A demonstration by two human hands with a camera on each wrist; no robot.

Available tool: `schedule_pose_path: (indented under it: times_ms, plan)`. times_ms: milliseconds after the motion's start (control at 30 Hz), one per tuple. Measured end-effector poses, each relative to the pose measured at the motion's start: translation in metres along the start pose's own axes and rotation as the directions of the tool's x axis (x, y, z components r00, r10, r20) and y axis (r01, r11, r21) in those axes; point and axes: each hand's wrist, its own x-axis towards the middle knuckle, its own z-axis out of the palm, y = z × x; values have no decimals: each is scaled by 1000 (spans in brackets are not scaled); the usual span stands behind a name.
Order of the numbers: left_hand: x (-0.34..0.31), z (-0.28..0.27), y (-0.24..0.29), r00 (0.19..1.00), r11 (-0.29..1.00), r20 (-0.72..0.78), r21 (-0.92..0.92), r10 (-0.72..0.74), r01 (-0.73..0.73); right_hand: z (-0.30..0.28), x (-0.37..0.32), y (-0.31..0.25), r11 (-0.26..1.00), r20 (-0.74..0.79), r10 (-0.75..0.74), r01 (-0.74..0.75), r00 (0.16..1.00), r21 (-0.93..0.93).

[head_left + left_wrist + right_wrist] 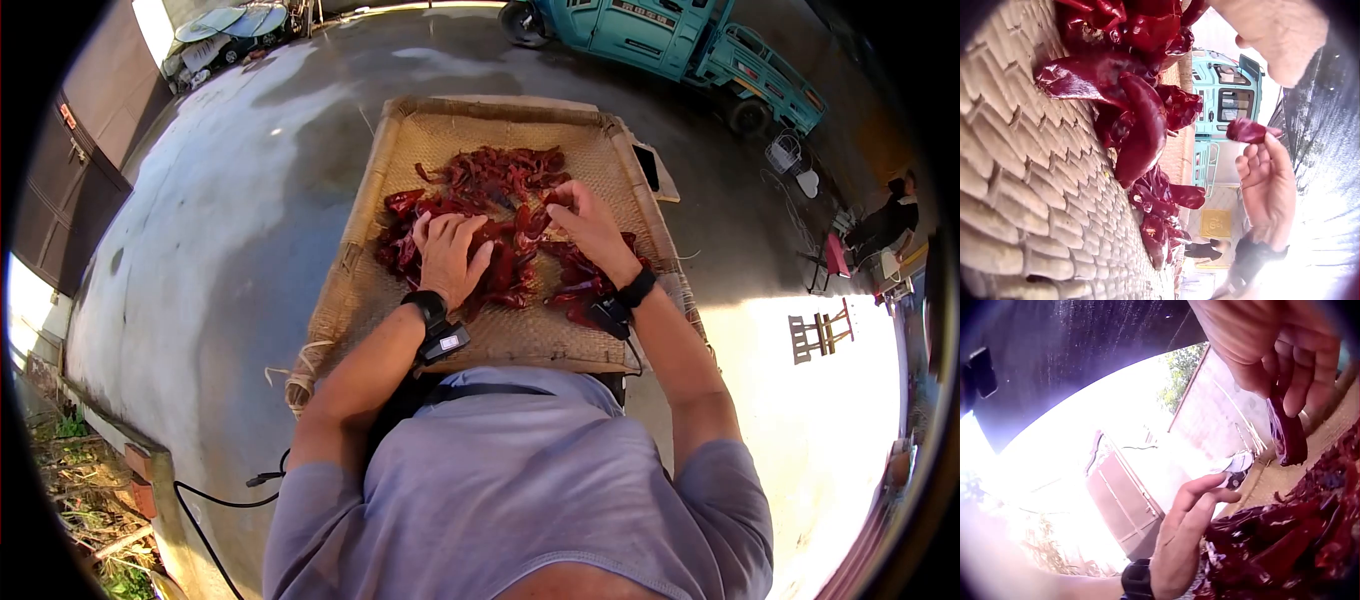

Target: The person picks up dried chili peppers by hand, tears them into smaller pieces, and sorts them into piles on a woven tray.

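Observation:
My right hand pinches a dried red chili pepper between thumb and fingertips, lifted above the heap. In the left wrist view this pepper stands out from the fingertips, against the background. My left hand lies over the left part of the pepper heap, its fingers spread and slightly bent. A second cluster of darker, shrivelled-looking red pieces sits farther back. All of it lies in a shallow woven bamboo tray in front of my body.
A phone-like dark object lies by the tray's right edge. Beyond, a teal three-wheeled truck is parked. A person in dark clothes is far right, near a small wooden stool. A black cable runs on the left.

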Motion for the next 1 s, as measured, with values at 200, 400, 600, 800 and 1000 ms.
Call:
schedule_pose_path:
  times_ms: [200, 400, 600, 800, 1000]
  plan:
    - [1, 1, -1, 996, 995, 93, -103, 13, -3, 61, -6, 13, 861, 193, 42, -133, 980, 491]
    - [-5, 6, -14, 990, 978, -45, 155, -132, 138, 38, -10, 63, 664, -4, -196, 130, 981, -737]
    - [-3, 3, -7, 988, 972, -56, 181, -142, 150, 26, -4, 104, 467, 31, 103, -21, 994, -884]
    - [-8, 11, -11, 998, 987, -16, 145, -64, 66, 26, -2, 104, 459, 72, 233, -44, 970, -887]
    - [-6, 9, -7, 1000, 994, 9, 109, -12, 11, 24, 7, 113, 508, 61, 285, -96, 957, -856]
